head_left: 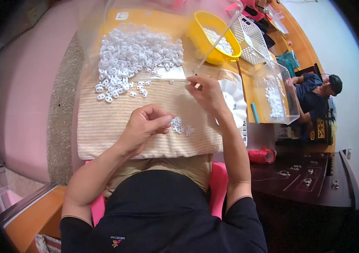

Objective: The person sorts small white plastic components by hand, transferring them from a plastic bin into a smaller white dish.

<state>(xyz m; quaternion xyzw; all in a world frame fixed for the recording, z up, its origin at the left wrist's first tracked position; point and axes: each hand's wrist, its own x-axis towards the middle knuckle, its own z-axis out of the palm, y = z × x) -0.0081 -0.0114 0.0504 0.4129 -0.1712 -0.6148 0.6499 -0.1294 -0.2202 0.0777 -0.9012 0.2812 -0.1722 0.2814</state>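
Observation:
My left hand point(146, 124) is closed in a pinch low over a striped beige cloth point(103, 139); whatever its fingertips hold is too small to make out. Right beside them lie small clear-white pieces point(181, 127) in a loose cluster. Farther up and to the right, my right hand point(207, 93) has thumb and fingers drawn together, and I cannot tell what is between them. One small pale piece point(171, 82) lies to the left of those fingers. A big heap of white two-hole pieces point(137, 52) spreads at the far left, with several strays at its near edge.
A clear plastic box point(91, 38) surrounds part of the heap. Beyond stand a yellow basin point(200, 40) and a white perforated basket point(251, 38). A white scalloped item point(235, 103) is under my right forearm. Another person point(314, 95) sits at right by a clear bin point(291, 114).

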